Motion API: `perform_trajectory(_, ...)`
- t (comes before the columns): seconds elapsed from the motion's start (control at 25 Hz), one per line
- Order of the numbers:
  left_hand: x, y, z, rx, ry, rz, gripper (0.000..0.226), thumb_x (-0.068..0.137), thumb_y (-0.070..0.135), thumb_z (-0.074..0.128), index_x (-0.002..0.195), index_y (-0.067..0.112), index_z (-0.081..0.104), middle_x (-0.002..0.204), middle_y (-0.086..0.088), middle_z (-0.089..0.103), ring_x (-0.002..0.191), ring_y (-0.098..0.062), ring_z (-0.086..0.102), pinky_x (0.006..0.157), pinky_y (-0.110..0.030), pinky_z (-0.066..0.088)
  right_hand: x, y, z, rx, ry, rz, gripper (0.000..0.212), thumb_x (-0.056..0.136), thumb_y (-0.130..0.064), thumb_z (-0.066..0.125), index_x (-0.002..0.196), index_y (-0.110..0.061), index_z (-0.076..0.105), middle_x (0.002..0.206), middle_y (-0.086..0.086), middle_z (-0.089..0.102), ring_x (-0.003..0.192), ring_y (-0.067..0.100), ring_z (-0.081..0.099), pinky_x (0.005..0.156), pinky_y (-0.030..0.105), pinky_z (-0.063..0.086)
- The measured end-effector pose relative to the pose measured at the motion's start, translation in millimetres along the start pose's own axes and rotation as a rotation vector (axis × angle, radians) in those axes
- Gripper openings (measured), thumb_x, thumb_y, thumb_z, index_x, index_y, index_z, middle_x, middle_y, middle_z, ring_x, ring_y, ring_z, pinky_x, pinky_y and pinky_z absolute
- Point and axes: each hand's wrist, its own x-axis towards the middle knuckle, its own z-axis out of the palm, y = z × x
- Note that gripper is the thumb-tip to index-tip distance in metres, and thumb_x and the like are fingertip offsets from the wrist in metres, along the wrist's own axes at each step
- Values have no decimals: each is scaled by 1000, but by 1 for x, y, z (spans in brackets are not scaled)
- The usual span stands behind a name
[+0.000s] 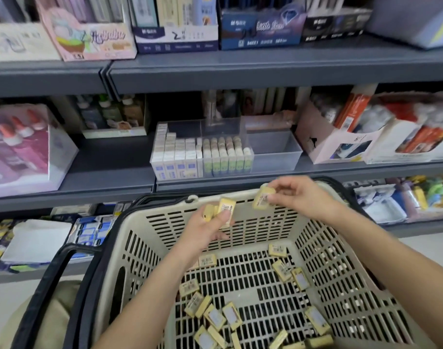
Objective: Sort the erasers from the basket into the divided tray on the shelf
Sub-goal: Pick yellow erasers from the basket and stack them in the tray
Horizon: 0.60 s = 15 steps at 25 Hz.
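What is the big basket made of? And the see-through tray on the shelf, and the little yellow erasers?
The basket looks like matte beige plastic: its walls are rows of slots. The tray looks like clear, glossy plastic: its contents show through the walls. The yellow erasers are probably rubber in shiny printed wrappers, though blur leaves that unsure.

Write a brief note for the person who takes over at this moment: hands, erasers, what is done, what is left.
The left hand grips a few erasers above the basket.
The right hand pinches one eraser near the far rim.
Many loose erasers lie on the basket floor.
The tray on the shelf holds white and green stock; no yellow ones are visible in it.
Done: apparently nothing sorted yet.
Left: place the held ones, then the rest.
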Motion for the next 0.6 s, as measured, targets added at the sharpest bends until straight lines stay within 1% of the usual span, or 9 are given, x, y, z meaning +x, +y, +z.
perform_trajectory(0.08, 2, 18, -5, 48, 46, 87, 31, 81, 30, 65, 108, 18, 57, 98, -3, 72, 91, -14, 68, 64, -28, 53, 18, -12, -21, 7, 139, -56, 17, 80, -2, 67, 93, -13, 65, 83, 2, 66, 68, 0, 63, 70, 12, 51)
perform_trajectory(0.16, 4, 30, -6, 107, 59, 130, 40, 76, 37, 64, 109, 17, 56, 97, 0, 73, 91, -14, 68, 66, -26, 50, 42, -22, -38, -36, 281, -111, 16, 80, -4, 69, 92, -15, 64, 86, 6, 65, 72, 9, 61, 75, 19, 51)
perform_trajectory(0.2, 4, 33, -6, 143, 48, 139, 44, 74, 40, 63, 110, 16, 55, 97, 1, 73, 92, -13, 68, 66, -25, 49, 55, -24, -43, -109, 352, -127, 15, 80, -7, 69, 92, -16, 65, 86, 5, 65, 72, 11, 59, 76, 18, 49)
perform_trajectory(0.28, 5, 34, -7, 204, 27, 142, 43, 75, 40, 61, 111, 17, 54, 97, 5, 74, 92, -10, 68, 66, -25, 48, 75, -27, -49, -368, 443, -114, 15, 81, -14, 69, 95, -19, 68, 86, 0, 65, 73, 9, 57, 70, 10, 42)
perform_trajectory(0.32, 6, 34, -8, 221, 18, 142, 43, 76, 41, 61, 111, 17, 54, 97, 5, 74, 93, -10, 68, 67, -25, 47, 83, -26, -50, -497, 434, -93, 16, 82, -17, 68, 99, -18, 69, 88, 0, 67, 76, 10, 58, 70, 11, 41)
perform_trajectory(0.4, 7, 35, -10, 238, 0, 136, 43, 76, 42, 61, 111, 18, 54, 96, 5, 74, 96, -11, 68, 67, -27, 44, 93, -20, -49, -660, 276, -61, 20, 86, -21, 64, 104, -16, 69, 100, 2, 69, 90, 15, 61, 79, 20, 43)
perform_trajectory(0.48, 9, 36, -12, 236, -8, 125, 38, 80, 38, 61, 112, 18, 54, 95, 4, 74, 97, -13, 68, 64, -25, 44, 95, -15, -44, -703, 59, -45, 23, 93, -21, 54, 111, -15, 66, 115, 2, 66, 106, 17, 58, 90, 24, 40)
perform_trajectory(0.52, 11, 36, -12, 229, -10, 122, 33, 84, 34, 61, 112, 18, 54, 95, 4, 74, 96, -13, 68, 61, -23, 44, 96, -14, -43, -714, -18, -37, 26, 96, -20, 47, 116, -15, 64, 121, 1, 63, 113, 18, 55, 95, 26, 38)
perform_trajectory(0.6, 13, 39, -6, 209, -19, 124, 28, 87, 31, 60, 110, 16, 56, 93, 3, 74, 95, -14, 68, 56, -20, 46, 96, -13, -41, -748, -86, -11, 32, 99, -23, 38, 122, -15, 59, 129, 1, 59, 120, 19, 50, 102, 31, 37)
